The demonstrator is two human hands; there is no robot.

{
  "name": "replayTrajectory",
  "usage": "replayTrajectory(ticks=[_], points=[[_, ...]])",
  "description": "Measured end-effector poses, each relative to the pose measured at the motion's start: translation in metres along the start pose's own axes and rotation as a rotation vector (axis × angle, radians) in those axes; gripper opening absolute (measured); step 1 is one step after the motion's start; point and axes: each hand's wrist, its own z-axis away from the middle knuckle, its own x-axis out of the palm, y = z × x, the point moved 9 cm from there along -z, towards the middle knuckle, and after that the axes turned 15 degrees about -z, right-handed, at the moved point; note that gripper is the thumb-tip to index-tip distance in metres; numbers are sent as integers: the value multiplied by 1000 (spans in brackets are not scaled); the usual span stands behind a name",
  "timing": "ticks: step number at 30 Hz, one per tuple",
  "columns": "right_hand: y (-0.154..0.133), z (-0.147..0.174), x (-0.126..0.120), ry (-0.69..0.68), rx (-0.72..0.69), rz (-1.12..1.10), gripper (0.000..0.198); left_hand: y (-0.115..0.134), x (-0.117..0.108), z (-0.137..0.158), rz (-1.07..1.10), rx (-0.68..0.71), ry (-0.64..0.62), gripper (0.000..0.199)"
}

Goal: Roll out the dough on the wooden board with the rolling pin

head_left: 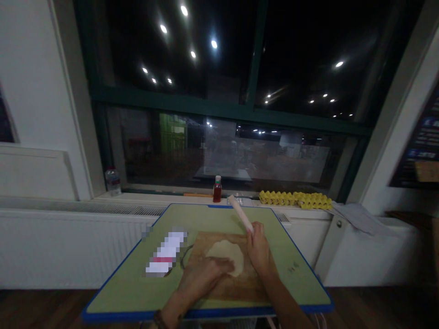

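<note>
A flat, roughly round sheet of dough point(224, 250) lies on a wooden board point(236, 290). My left hand point(209, 272) rests on the dough's near left part, palm down with its fingers stretched out to the right. Over the board's right edge, my right hand point(258, 244) is wrapped around one end of a pale rolling pin point(241, 214). The pin is raised and tilted, its free end pointing away and to the left, apart from the dough. My right palm hides the pin's near end.
The board sits on a green table point(130, 285) with a blue rim. A blurred-out white object point(167, 253) lies to the left. On the windowsill stand a bottle of red liquid point(217, 189), a clear plastic bottle point(113, 182) and yellow egg trays point(295, 199).
</note>
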Motion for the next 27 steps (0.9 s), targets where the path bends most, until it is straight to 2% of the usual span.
replayTrajectory(ticks=[3, 5, 8, 12, 14, 17, 19, 21, 24, 27], points=[[-1, 0, 3, -33, 8, 10, 26, -5, 20, 19, 120, -5, -39, 31], [-6, 0, 4, -78, -1, 50, 25, -10, 23, 26, 175, -19, -29, 32], [-21, 1, 1, -169, -24, 102, 23, -13, 18, 31, 228, -7, -2, 29], [-50, 5, -7, -305, -78, 130, 21, -14, -1, 28, 202, -13, 31, 24], [-67, 9, -8, -384, -138, 155, 20, -20, -17, 21, 122, -46, 126, 24], [-84, 14, -7, -483, -225, 150, 19, -40, -41, 9, -56, -180, 341, 36], [-86, 17, -3, -534, -252, 107, 20, -57, -43, 0, -163, -301, 403, 43], [-79, 20, 6, -578, -259, 38, 22, -70, -32, -10, -246, -377, 363, 46], [-60, 19, 24, -574, -225, -86, 34, -83, -6, -21, -338, -441, 200, 49], [-33, 14, 42, -552, -88, -125, 53, -89, 13, -26, -375, -495, 65, 48]])
